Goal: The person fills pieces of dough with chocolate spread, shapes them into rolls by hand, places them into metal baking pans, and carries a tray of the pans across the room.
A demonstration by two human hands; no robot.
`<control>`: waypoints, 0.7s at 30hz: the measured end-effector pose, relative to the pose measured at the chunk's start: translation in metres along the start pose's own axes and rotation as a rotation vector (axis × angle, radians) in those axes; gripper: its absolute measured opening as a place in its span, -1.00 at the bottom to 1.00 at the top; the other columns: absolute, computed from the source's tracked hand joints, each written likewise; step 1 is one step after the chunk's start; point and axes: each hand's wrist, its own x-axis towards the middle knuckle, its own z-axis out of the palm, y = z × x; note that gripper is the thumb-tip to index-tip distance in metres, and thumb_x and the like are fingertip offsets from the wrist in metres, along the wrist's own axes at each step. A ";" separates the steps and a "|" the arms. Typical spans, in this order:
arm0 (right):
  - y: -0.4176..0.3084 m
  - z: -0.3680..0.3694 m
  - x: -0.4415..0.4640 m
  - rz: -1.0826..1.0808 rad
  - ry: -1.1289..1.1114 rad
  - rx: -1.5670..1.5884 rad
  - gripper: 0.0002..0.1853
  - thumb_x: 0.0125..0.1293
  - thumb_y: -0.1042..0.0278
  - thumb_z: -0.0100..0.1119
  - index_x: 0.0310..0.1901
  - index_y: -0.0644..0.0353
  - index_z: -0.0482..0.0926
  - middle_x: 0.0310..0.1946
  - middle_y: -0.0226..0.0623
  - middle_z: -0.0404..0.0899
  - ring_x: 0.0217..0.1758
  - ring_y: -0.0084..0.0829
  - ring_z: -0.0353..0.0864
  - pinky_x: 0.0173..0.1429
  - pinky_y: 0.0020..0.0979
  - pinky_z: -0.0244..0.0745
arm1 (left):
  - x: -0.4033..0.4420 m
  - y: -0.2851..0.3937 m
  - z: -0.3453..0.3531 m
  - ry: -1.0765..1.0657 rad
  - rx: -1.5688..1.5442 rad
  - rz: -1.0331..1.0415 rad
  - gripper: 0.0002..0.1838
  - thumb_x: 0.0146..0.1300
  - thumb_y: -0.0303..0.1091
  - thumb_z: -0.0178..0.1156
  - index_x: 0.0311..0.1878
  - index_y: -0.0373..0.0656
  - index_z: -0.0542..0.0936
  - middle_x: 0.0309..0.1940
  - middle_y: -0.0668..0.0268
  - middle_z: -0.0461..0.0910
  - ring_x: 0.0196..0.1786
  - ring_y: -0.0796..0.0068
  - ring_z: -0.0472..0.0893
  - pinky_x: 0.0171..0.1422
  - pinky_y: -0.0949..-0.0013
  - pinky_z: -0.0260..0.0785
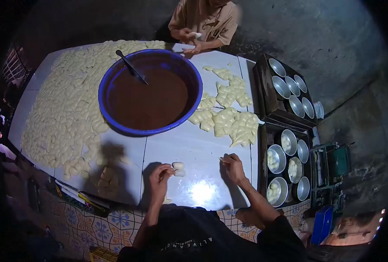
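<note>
My left hand (pixel 160 175) is closed, thumb and fingers pressed together right beside two small white dough pieces (pixel 179 169) on the table. Whatever lies between its fingertips is too small to make out. Farther right, just above the tabletop, my right hand (pixel 234 167) pinches a small pale bit of dough (pixel 223 161). Beyond both hands stands a wide blue basin (pixel 152 130) of brown filling, with a dark-handled utensil (pixel 132 67) leaning in it. Flattened yellowish dough pieces (pixel 235 124) lie in a cluster to the right of the basin.
Many dough pieces (pixel 58 109) cover the left of the white-tiled table (pixel 194 148). On the right, two dark wooden crates (pixel 264 94) hold round metal tins (pixel 277 157), several with dough balls inside. Across the table a person (pixel 205 26) in a tan shirt handles a white piece.
</note>
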 end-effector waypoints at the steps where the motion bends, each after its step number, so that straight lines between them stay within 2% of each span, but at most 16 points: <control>1: -0.024 -0.005 -0.001 0.164 -0.004 0.151 -0.65 0.05 0.55 0.31 -0.05 0.23 0.62 -0.12 -0.13 0.50 -0.03 -0.21 0.52 0.03 -0.29 0.49 | -0.001 -0.001 0.005 -0.058 0.074 0.040 -0.84 0.26 -0.67 0.08 -0.12 -0.34 0.54 -0.29 0.25 0.60 -0.19 0.45 0.63 0.01 0.41 0.46; 2: -0.023 0.005 -0.003 0.140 0.032 0.426 -0.60 0.12 0.45 0.37 0.02 0.31 0.56 -0.12 -0.23 0.53 -0.01 -0.31 0.54 0.03 -0.34 0.53 | -0.003 0.002 0.010 -0.134 0.109 0.014 -0.82 0.24 -0.69 0.10 -0.11 -0.34 0.56 -0.24 0.22 0.62 -0.12 0.47 0.63 0.06 0.41 0.45; 3: -0.035 0.008 -0.002 0.109 0.005 0.666 -0.52 0.12 0.53 0.35 0.10 0.38 0.48 -0.02 -0.26 0.52 0.02 -0.41 0.54 0.02 -0.41 0.55 | -0.007 0.009 0.017 -0.183 0.130 -0.048 -0.79 0.24 -0.68 0.12 -0.06 -0.33 0.56 -0.18 0.17 0.63 0.00 0.46 0.60 0.10 0.43 0.43; 5: -0.099 0.003 -0.005 0.209 -0.090 1.084 -0.46 0.11 0.60 0.33 0.16 0.40 0.42 0.06 -0.22 0.50 0.03 -0.45 0.55 0.04 -0.48 0.52 | -0.009 0.011 0.030 -0.296 0.150 0.106 -0.72 0.25 -0.61 0.15 0.03 -0.32 0.55 -0.07 0.14 0.62 0.11 0.42 0.56 0.14 0.44 0.40; 7: -0.141 0.014 -0.006 0.236 -0.065 1.165 -0.46 0.10 0.65 0.31 0.16 0.40 0.42 0.02 -0.22 0.52 0.03 -0.50 0.55 0.05 -0.51 0.51 | -0.007 0.019 0.039 -0.287 0.274 0.264 -0.63 0.25 -0.54 0.19 0.13 -0.32 0.52 0.01 0.16 0.59 0.12 0.37 0.54 0.15 0.43 0.39; 8: -0.162 0.014 -0.008 0.224 -0.027 1.081 -0.47 0.12 0.65 0.29 0.17 0.40 0.42 -0.01 -0.21 0.53 0.01 -0.51 0.55 0.05 -0.51 0.49 | -0.006 0.026 0.043 -0.232 0.253 0.293 -0.65 0.23 -0.52 0.22 0.10 -0.32 0.55 0.03 0.17 0.57 0.10 0.37 0.54 0.14 0.42 0.39; 9: -0.180 0.022 -0.010 0.134 0.141 1.067 -0.51 0.14 0.63 0.28 0.15 0.41 0.44 -0.10 -0.26 0.57 -0.04 -0.52 0.55 0.03 -0.50 0.47 | -0.004 0.038 0.044 -0.183 0.232 0.326 -0.66 0.21 -0.49 0.25 0.07 -0.32 0.58 0.06 0.18 0.56 0.08 0.38 0.55 0.13 0.42 0.39; 11: -0.190 0.034 -0.010 0.012 0.207 0.890 -0.63 0.19 0.57 0.26 0.06 0.37 0.53 -0.20 -0.26 0.57 -0.13 -0.48 0.56 -0.01 -0.47 0.46 | -0.008 0.045 0.039 -0.042 0.215 0.248 -0.73 0.21 -0.48 0.28 -0.02 -0.34 0.63 -0.05 0.20 0.62 -0.04 0.49 0.58 0.02 0.49 0.41; 12: -0.184 0.043 -0.009 -0.120 0.197 0.742 -0.75 0.22 0.53 0.23 -0.05 0.30 0.62 -0.28 -0.24 0.55 -0.22 -0.41 0.56 -0.06 -0.45 0.46 | -0.011 0.042 0.038 -0.031 0.220 0.255 -0.73 0.21 -0.48 0.28 -0.02 -0.34 0.63 -0.05 0.20 0.62 -0.04 0.49 0.58 0.02 0.49 0.41; 13: -0.183 0.046 -0.010 -0.018 0.037 0.798 -0.82 0.28 0.46 0.19 -0.11 0.25 0.66 -0.13 -0.18 0.50 -0.07 -0.35 0.50 0.02 -0.43 0.40 | -0.013 0.039 0.037 0.028 0.119 0.151 -0.76 0.20 -0.47 0.30 -0.07 -0.34 0.65 -0.14 0.23 0.64 -0.13 0.56 0.58 -0.07 0.52 0.41; 14: -0.174 0.052 -0.008 -0.083 0.029 0.704 -0.78 0.32 0.38 0.15 -0.07 0.24 0.65 -0.04 -0.18 0.45 0.03 -0.33 0.43 0.09 -0.39 0.36 | -0.013 0.036 0.036 0.083 0.016 0.047 -0.79 0.19 -0.46 0.32 -0.12 -0.34 0.67 -0.23 0.27 0.67 -0.22 0.62 0.58 -0.15 0.56 0.41; 15: -0.175 0.050 -0.002 -0.151 0.020 0.604 -0.74 0.36 0.30 0.11 -0.02 0.23 0.63 0.06 -0.18 0.39 0.13 -0.32 0.36 0.16 -0.34 0.32 | -0.011 0.041 0.036 0.090 0.012 0.057 -0.79 0.19 -0.46 0.32 -0.12 -0.34 0.67 -0.23 0.27 0.67 -0.22 0.62 0.58 -0.15 0.56 0.41; 17: -0.178 0.043 0.005 -0.212 0.039 0.645 -0.69 0.39 0.23 0.06 0.02 0.22 0.61 0.13 -0.18 0.33 0.19 -0.30 0.29 0.21 -0.30 0.27 | -0.010 0.051 0.036 0.122 0.137 0.083 -0.84 0.17 -0.46 0.34 -0.21 -0.33 0.69 -0.39 0.33 0.67 -0.35 0.69 0.54 -0.28 0.60 0.39; 19: -0.183 0.043 0.009 -0.266 0.017 0.826 -0.60 0.43 0.13 -0.03 0.15 0.17 0.53 0.23 -0.16 0.25 0.27 -0.26 0.24 0.30 -0.25 0.21 | -0.001 0.045 0.035 0.097 0.052 0.120 -0.86 0.14 -0.48 0.36 -0.26 -0.34 0.70 -0.40 0.32 0.67 -0.38 0.68 0.55 -0.33 0.59 0.37; 21: -0.186 0.035 0.014 -0.268 0.008 0.752 -0.55 0.43 0.04 -0.06 0.16 0.17 0.51 0.26 -0.16 0.25 0.34 -0.24 0.22 0.34 -0.25 0.18 | 0.009 0.049 0.033 0.068 0.080 0.140 -0.87 0.10 -0.52 0.38 -0.28 -0.36 0.69 -0.40 0.30 0.68 -0.39 0.68 0.55 -0.35 0.59 0.37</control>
